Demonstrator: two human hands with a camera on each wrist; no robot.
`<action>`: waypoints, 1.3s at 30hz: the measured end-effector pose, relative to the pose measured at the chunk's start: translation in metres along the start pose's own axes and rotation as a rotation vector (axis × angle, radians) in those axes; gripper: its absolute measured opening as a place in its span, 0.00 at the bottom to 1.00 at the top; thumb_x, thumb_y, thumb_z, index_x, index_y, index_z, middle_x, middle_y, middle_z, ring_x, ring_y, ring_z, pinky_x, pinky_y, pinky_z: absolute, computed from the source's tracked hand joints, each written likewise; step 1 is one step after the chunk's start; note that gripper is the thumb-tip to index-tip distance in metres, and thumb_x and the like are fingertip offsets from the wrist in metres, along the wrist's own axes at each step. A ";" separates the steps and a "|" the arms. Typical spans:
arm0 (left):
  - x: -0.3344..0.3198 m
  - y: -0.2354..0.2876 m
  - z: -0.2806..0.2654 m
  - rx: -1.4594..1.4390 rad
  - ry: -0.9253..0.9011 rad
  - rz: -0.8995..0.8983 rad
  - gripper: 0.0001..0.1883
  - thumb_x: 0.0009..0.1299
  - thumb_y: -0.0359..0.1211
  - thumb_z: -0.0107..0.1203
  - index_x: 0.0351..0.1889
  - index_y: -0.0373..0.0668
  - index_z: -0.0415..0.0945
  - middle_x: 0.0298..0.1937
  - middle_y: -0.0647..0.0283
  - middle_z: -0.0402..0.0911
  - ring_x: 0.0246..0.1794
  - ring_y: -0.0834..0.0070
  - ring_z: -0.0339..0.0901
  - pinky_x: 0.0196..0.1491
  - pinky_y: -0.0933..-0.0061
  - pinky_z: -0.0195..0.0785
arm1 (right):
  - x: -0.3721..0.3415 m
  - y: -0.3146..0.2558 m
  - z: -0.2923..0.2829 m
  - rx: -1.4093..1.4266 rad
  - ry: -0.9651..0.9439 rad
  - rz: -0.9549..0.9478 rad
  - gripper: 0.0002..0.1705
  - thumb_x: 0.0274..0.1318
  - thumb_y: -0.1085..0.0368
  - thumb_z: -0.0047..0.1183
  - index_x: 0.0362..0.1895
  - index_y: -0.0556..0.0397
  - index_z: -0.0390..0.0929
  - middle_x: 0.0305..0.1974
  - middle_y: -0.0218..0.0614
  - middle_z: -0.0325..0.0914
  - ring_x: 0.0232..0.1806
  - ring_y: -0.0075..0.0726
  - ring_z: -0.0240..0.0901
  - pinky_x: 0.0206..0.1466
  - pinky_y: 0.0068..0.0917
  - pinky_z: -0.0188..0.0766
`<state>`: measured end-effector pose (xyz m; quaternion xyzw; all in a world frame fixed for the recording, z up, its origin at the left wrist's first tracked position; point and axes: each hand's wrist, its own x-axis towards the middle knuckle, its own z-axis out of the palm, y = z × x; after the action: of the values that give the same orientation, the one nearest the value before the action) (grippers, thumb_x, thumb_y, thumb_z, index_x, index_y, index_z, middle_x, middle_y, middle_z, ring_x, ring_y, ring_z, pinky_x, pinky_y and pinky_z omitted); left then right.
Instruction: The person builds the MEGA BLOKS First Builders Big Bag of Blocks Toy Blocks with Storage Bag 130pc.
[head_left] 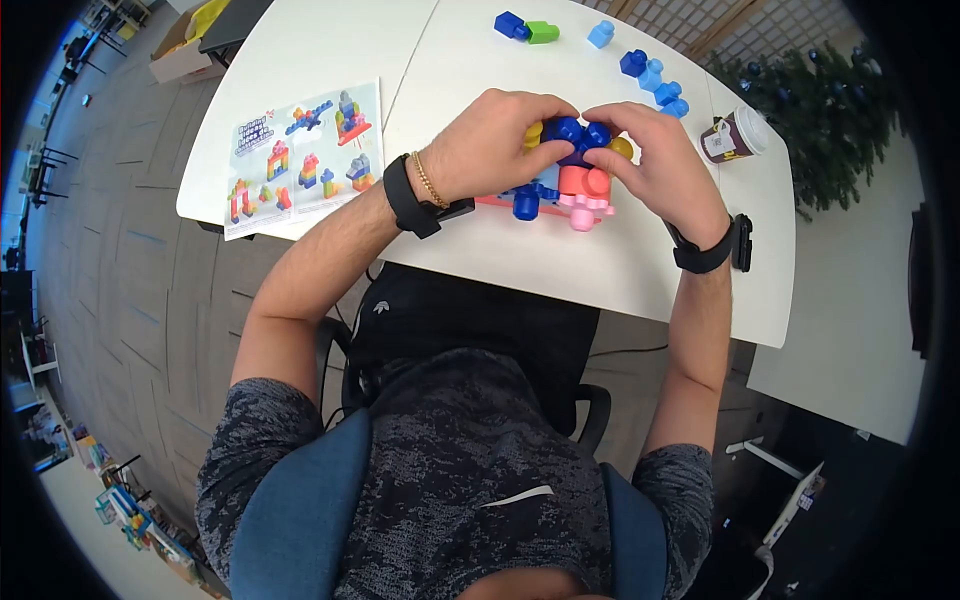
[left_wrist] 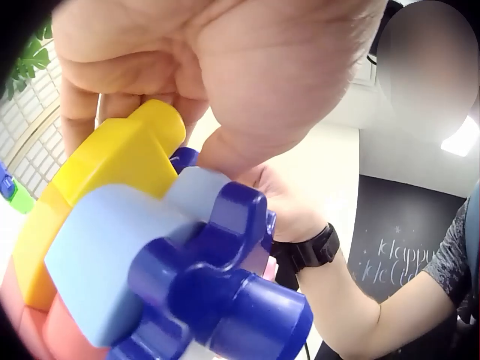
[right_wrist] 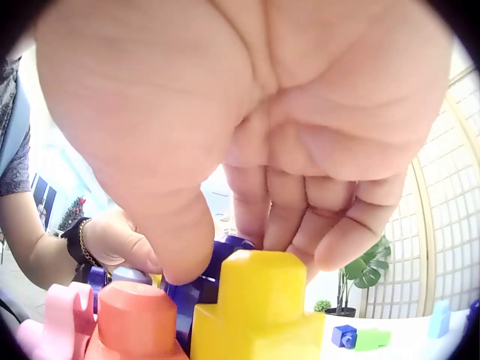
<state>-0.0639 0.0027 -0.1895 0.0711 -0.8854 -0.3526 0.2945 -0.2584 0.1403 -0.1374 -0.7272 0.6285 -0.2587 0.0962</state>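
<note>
A cluster of toy building blocks stands near the table's front edge in the head view. My left hand (head_left: 490, 145) and right hand (head_left: 665, 160) pinch a dark blue block (head_left: 572, 132) on its top between thumbs and fingers. Below the left hand are a yellow block (left_wrist: 124, 161), a light blue block (left_wrist: 109, 247) and a dark blue knobbed piece (left_wrist: 225, 300). Under the right palm, the right wrist view has another yellow block (right_wrist: 259, 322), a coral block (right_wrist: 136, 319) and a pink piece (right_wrist: 64, 319). The hands hide part of the dark blue block.
A printed sheet (head_left: 300, 160) of block models lies at the left. At the back are a dark blue block (head_left: 511, 25), a green block (head_left: 543, 32) and several light and dark blue ones (head_left: 650, 73). A paper cup (head_left: 735, 137) and a phone (head_left: 741, 243) are at the right.
</note>
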 end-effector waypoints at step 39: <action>0.179 -0.204 0.042 0.928 -0.001 0.282 0.26 0.79 0.52 0.54 0.73 0.61 0.77 0.70 0.47 0.79 0.65 0.51 0.81 0.69 0.55 0.73 | -0.099 0.152 0.003 -0.297 -0.091 0.842 0.26 0.48 0.49 0.67 0.44 0.58 0.84 0.40 0.52 0.88 0.43 0.56 0.86 0.50 0.46 0.82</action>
<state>-0.2505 -0.1841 -0.2653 0.0741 -0.9503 0.1228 0.2763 -0.3957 0.2055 -0.2359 -0.4247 0.8951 -0.0717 0.1151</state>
